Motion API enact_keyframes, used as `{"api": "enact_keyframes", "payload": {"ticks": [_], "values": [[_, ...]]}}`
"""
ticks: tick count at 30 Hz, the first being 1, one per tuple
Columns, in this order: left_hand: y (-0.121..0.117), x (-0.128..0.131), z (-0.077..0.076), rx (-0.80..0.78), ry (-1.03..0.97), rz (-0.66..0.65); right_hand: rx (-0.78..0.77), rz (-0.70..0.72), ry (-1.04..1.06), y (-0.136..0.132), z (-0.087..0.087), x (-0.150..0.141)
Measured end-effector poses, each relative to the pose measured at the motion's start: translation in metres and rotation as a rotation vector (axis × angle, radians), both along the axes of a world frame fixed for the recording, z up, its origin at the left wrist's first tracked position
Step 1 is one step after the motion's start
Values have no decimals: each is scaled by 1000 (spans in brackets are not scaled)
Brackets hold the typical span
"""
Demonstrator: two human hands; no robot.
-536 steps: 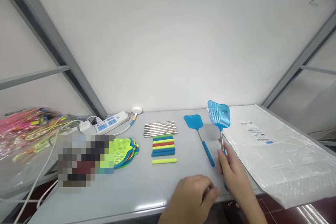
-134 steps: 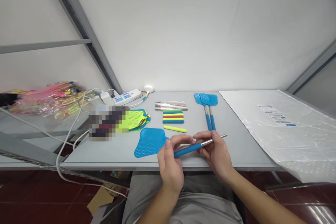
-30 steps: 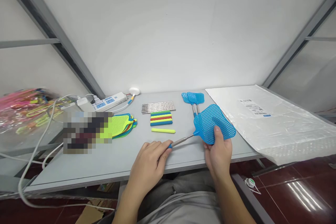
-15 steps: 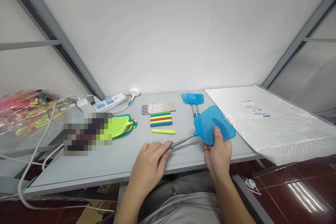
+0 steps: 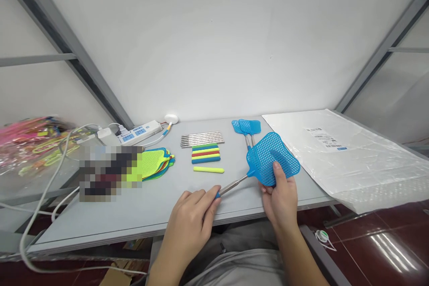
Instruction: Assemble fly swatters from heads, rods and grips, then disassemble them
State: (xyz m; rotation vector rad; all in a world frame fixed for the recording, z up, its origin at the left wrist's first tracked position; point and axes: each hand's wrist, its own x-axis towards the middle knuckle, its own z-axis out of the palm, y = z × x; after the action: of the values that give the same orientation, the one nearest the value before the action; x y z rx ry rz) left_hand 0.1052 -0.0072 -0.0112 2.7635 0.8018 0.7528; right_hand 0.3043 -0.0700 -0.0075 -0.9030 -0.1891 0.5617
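Observation:
A blue fly swatter (image 5: 273,158) with a perforated head and a metal rod spans my two hands above the table's front edge. My left hand (image 5: 192,214) is closed round its blue handle, most of which the fingers hide. My right hand (image 5: 280,192) pinches the mesh head, thumb on top and fingers underneath. Behind the head lie several finished-looking blue swatters (image 5: 247,126). Left of them are a row of metal rods (image 5: 202,139), a stack of coloured handles (image 5: 205,153) and a single yellow handle (image 5: 208,170).
Loose swatter heads (image 5: 152,163) are piled at the left, beside a blurred-out patch. A power strip (image 5: 140,132) with white cables (image 5: 36,219) stands behind them. Bagged colourful items (image 5: 36,143) are at far left. A white plastic package (image 5: 348,152) covers the table's right side.
Both hands keep their hold on the swatter, which has barely shifted. The view has moved very slightly.

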Motion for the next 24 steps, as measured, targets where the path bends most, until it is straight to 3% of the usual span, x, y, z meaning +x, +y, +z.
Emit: {"api": "enact_keyframes", "payload": {"ticks": [6,11,20,24], "values": [[-8,-6,12,7,5,35,75,243,-37,-3,-2,1],[-12,-8,15,8,0,13,70,363,-160,-5,-6,-1],[-15,-10,17,-127,-30,15,54,454,-244,-9,-7,-3],[-16,-8,18,-91,-52,14,54,496,-242,-10,-7,-2]]}}
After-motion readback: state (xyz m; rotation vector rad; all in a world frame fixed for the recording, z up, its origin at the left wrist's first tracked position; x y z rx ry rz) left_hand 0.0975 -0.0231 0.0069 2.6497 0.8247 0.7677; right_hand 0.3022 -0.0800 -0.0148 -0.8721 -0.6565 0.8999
